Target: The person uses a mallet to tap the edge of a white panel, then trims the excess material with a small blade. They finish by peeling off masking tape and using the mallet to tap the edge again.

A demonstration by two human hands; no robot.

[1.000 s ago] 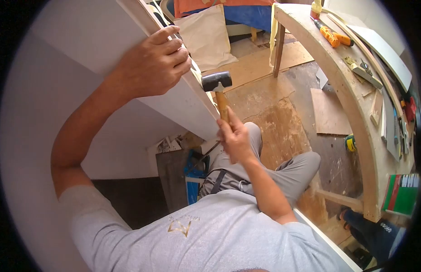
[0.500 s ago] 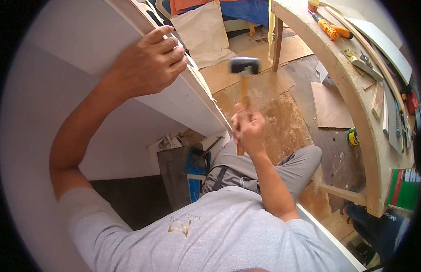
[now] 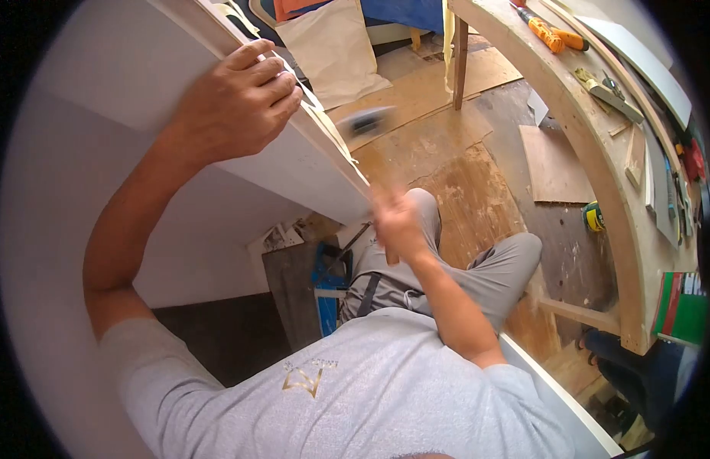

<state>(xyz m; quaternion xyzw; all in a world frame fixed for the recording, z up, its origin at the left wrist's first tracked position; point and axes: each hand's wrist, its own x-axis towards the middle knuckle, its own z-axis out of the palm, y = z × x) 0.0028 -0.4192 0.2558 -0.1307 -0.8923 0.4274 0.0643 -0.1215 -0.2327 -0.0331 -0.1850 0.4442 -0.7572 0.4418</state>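
Note:
My left hand (image 3: 240, 99) is curled over the edge of a tall white panel (image 3: 267, 172), fingers bent across its rim. Along that edge run thin, pale, loose strips (image 3: 324, 122). In my right hand (image 3: 401, 226) is a hammer (image 3: 368, 121) with a dark head and a wooden handle, both smeared by motion. The hammer head is tilted left, close to the panel's edge; whether it touches cannot be made out. My right fist sits low on the handle, above my knees.
A curved wooden bench (image 3: 557, 99) on the right carries an orange-handled tool (image 3: 546, 34), wood offcuts and hand tools. A board (image 3: 554, 164) and a yellow-green can (image 3: 593, 216) are on the floor. Near my legs is a blue-and-white box (image 3: 328, 310). Another person's dark-clothed leg (image 3: 638, 375) shows lower right.
The hammer has swung left toward the panel's edge, and my right hand has shifted slightly left and down. My left hand keeps its hold; the whole view has shifted a little.

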